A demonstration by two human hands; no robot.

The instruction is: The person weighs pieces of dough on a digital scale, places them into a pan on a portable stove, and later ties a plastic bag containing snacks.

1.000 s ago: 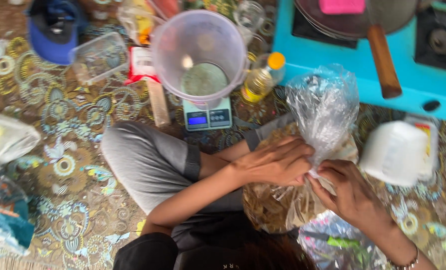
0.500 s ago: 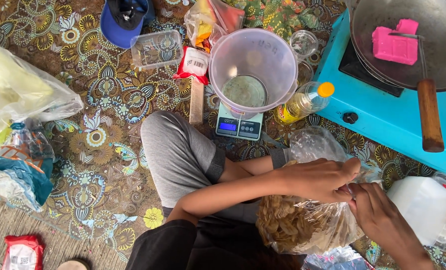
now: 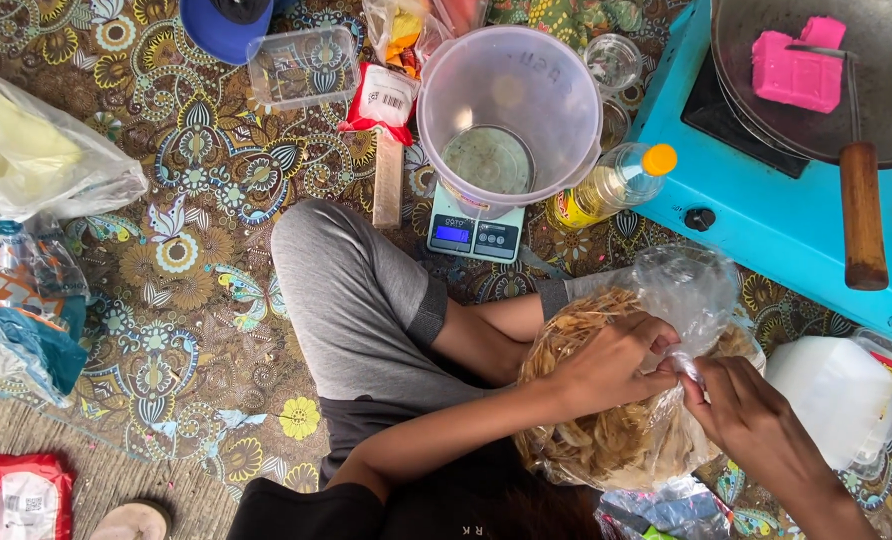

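Floor: I am looking down at a patterned mat [image 3: 196, 290] in brown and gold florals, with a strip of bare grey ground showing at the lower left edge.
Setting: I am seeing a person sitting cross-legged in grey trousers, with a turquoise stove [image 3: 766, 210] standing at the right.
Left hand: my left hand [image 3: 611, 362] is pressing closed around the gathered neck of one clear plastic bag [image 3: 656, 400], fingers curled tight on the plastic.
Right hand: my right hand [image 3: 751, 425] is pinching the twisted top of that same bag between thumb and fingertips, right beside the left hand.
Bag: it is resting on my lap, filled with pale brown crisps.
Scale: one small digital scale [image 3: 474, 235] is sitting just ahead of my knee, carrying one clear measuring tub [image 3: 511, 110].
Bottle: one oil bottle [image 3: 611, 185] with an orange cap is lying between the scale and the stove.
Pan: one dark pan [image 3: 816, 100] is sitting on the stove, holding one pink block [image 3: 796, 70].
Containers: I am counting one clear lidded box [image 3: 301, 68] at the top and one white tub [image 3: 836, 395] at the right.
Cap: one blue cap [image 3: 228, 25] is lying at the top edge.
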